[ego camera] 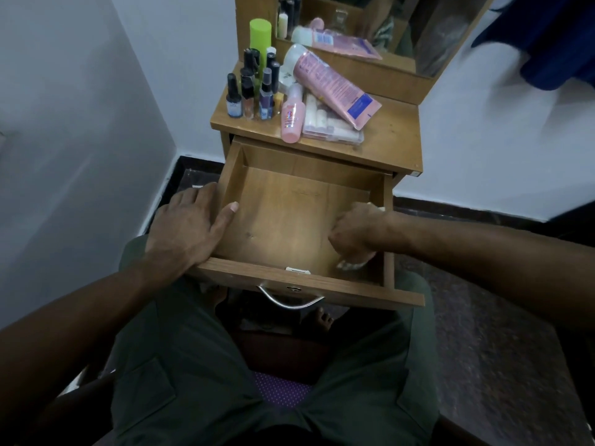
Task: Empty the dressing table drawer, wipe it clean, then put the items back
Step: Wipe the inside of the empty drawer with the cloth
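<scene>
Drawer (289, 220) pulled fully out, nothing seen inside but the cloth (352, 264), gripped by the curled right hand (354, 235) at its front right corner; left hand (186, 225) laid flat on its left wall; risk judged: over-extended drawer tipped by downward pressure; bottles (254, 88) and pink tube (335, 85) crowded on the tabletop behind the drawer, easily toppled.

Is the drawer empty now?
Yes, of toiletries. The drawer shows bare wood; only the right hand with a cloth is inside.

From my remote seat: pale bluish-white walls (80, 123) meet in a corner above a dark skirting band (467, 212) and a speckled dark floor (483, 333). A mirror (370, 27) in a wooden frame leans overhead; blue fabric (553, 43) hangs at upper right. Light is dim.
</scene>
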